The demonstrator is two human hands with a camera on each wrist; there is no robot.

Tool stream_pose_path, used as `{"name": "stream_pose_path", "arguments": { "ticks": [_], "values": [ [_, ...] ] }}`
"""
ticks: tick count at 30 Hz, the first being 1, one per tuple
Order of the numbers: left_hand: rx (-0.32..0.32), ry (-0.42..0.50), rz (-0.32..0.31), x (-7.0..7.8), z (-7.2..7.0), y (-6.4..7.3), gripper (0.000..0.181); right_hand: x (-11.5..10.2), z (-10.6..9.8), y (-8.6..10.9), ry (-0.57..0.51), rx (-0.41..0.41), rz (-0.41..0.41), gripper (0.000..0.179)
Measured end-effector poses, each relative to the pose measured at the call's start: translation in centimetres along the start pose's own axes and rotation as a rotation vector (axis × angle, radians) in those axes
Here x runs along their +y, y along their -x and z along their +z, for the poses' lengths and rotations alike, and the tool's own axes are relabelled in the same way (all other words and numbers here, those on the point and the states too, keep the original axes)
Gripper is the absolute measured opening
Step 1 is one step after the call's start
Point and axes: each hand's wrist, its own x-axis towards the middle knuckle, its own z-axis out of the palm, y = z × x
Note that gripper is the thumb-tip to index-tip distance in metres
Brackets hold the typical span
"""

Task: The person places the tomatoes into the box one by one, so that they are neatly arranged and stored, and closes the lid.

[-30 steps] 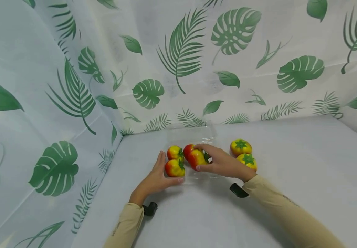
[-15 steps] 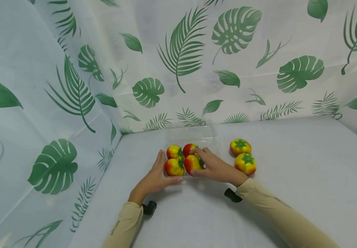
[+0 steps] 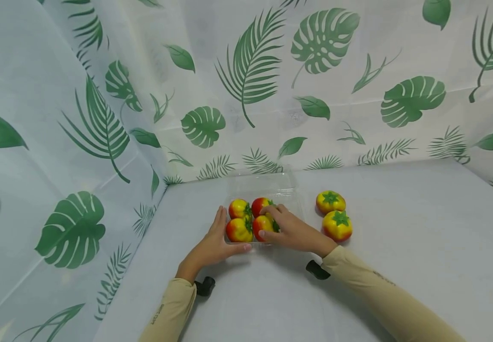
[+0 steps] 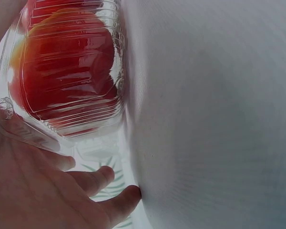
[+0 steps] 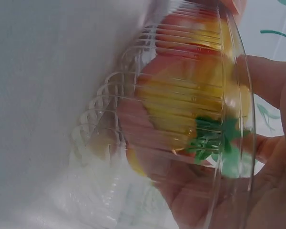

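Note:
In the head view, a clear plastic clamshell box (image 3: 286, 192) stands on the table, its lid raised at the back. Its base holds several tomato-like red-and-yellow fruits with green leafy tops. My left hand (image 3: 212, 244) rests against the box's left front corner, fingers straight along the side and thumb along the front. The left wrist view shows that hand's spread fingers (image 4: 93, 181) beside the ribbed plastic. My right hand (image 3: 291, 230) reaches into the box, thumb and fingers round the front right fruit (image 3: 262, 228). The right wrist view shows this fruit (image 5: 174, 105) through the clear wall.
Two more such fruits stand on the table right of the box, a rear one (image 3: 330, 202) and a front one (image 3: 337, 226). A leaf-printed white sheet (image 3: 237, 85) hangs behind the table and along its left side.
My right hand has lowered the fruit leftward and down into the front right place in the box. My left hand has stayed at the box's left corner.

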Motion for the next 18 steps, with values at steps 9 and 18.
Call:
{"name": "stream_pose_path", "arguments": {
  "ticks": [9,18],
  "values": [
    [-0.008,0.006,-0.001,0.14,-0.21,0.08,0.130,-0.44,0.30,0.03,0.017,0.017,0.016,0.054],
    [-0.006,0.005,0.000,0.08,-0.09,-0.01,0.129,-0.22,0.33,-0.01,0.037,0.029,0.012,0.050]
  ]
}}
